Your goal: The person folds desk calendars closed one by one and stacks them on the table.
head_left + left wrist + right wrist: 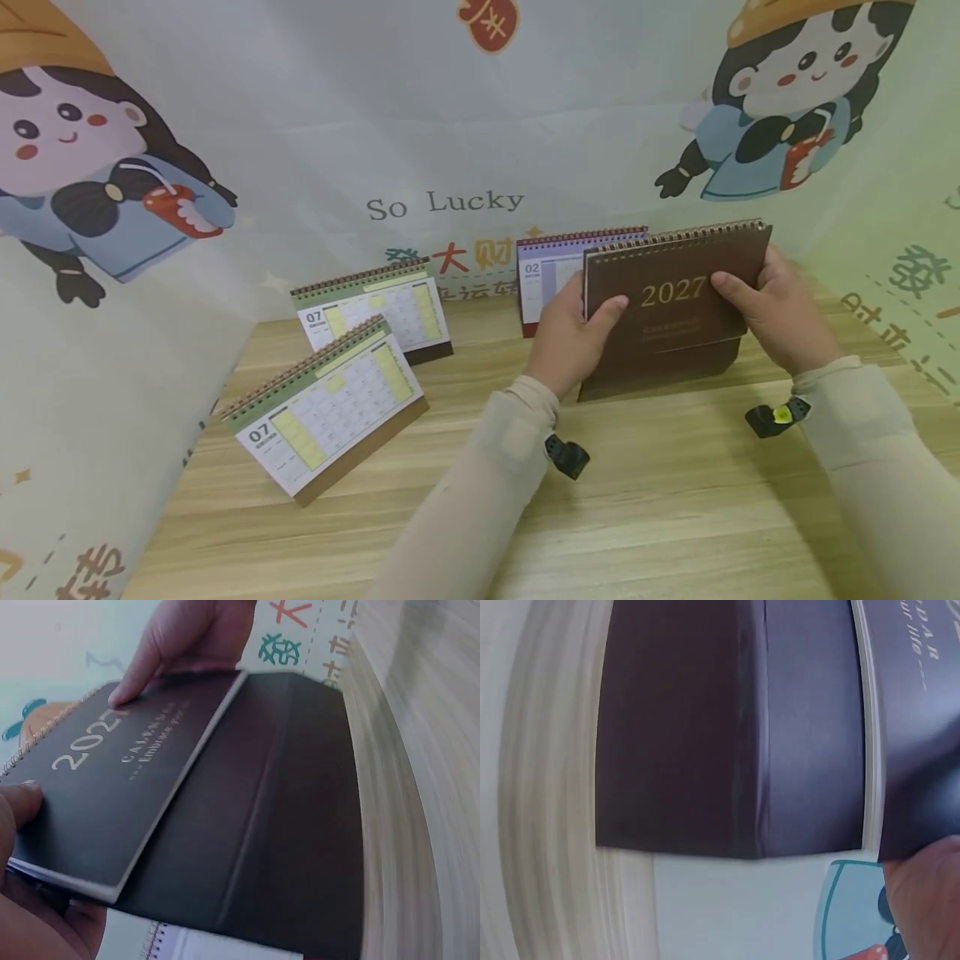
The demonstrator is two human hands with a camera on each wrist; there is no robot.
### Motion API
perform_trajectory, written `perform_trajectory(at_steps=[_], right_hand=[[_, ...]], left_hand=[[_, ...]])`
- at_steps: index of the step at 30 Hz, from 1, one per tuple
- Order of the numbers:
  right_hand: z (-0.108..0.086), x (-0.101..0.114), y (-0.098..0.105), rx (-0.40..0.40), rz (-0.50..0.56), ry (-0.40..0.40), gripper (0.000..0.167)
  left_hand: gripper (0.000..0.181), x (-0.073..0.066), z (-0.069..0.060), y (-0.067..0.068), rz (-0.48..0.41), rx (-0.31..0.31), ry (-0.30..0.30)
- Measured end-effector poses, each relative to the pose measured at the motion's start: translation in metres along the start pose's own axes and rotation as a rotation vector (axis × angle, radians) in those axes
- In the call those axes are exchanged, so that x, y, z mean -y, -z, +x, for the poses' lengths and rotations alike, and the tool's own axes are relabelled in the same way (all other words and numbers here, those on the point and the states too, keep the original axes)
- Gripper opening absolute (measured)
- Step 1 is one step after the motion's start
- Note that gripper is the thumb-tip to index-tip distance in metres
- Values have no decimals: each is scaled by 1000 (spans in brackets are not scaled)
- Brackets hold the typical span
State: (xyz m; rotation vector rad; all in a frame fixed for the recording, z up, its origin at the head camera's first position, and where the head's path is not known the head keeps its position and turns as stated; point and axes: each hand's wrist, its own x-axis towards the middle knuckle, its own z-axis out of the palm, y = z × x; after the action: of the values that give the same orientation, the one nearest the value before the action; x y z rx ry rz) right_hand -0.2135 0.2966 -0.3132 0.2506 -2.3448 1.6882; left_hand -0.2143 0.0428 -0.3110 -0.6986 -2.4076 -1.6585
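Note:
Both hands hold a dark brown spiral desk calendar (pixel 675 300) marked 2027, its coil along the top. At its left edge the left hand (pixel 567 337) grips with the thumb on the front cover. The right hand (pixel 787 312) grips the opposite edge, thumb likewise on the cover. In the left wrist view the calendar (pixel 112 787) has its backing board (pixel 300 810) extending below the pages, bent along a crease. The right wrist view shows the board (pixel 682 735) close up, with part of the right hand (pixel 926 900) at the cover's edge.
Behind the brown calendar stands a purple calendar (pixel 531 287), partly hidden. On the left stand two green-topped calendars, one in front (pixel 330 408) and one behind (pixel 397 308). A printed cloth (pixel 337 108) backs the wooden table (pixel 450 517).

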Motion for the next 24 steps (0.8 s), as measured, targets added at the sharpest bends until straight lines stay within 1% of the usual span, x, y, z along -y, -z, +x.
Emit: perform_trajectory(at_steps=[1,3,6,8,11,13,14,16,19,20,21,24], right_hand=[[-2,1,-1,22,-19,-6,29],[-7,3,-3,62,3,-19,32],[-12,5,-9,75,58,-17,34],[-16,6,-14,60,90,-4,35],[-20,6,-24,8,70,19,35],[-22,5,-30,-18,31,21,36],[-24,4,-33,-29,8,17,37],[-25,3,-39,-32,7,4,37],[-27,2,-48,-22,50,-15,36],[-27,2,-50,-20,76,-21,36],[-28,1,-52,-18,99,-24,36],[-28,1,-58,-24,174,-41,36]], left_hand=[[35,2,0,1,-4,-16,1],[36,6,0,4,-22,-37,5],[42,13,-1,7,-58,-63,11],[47,18,-2,8,-91,-76,13],[57,23,-5,11,-132,-94,41],[61,26,-7,14,-152,-94,75],[61,28,-8,16,-188,-86,93],[57,32,-11,21,-269,-51,127],[47,40,-19,30,-368,24,161],[45,43,-22,33,-376,56,167],[45,46,-25,37,-352,87,171],[48,54,-35,47,-200,159,151]])
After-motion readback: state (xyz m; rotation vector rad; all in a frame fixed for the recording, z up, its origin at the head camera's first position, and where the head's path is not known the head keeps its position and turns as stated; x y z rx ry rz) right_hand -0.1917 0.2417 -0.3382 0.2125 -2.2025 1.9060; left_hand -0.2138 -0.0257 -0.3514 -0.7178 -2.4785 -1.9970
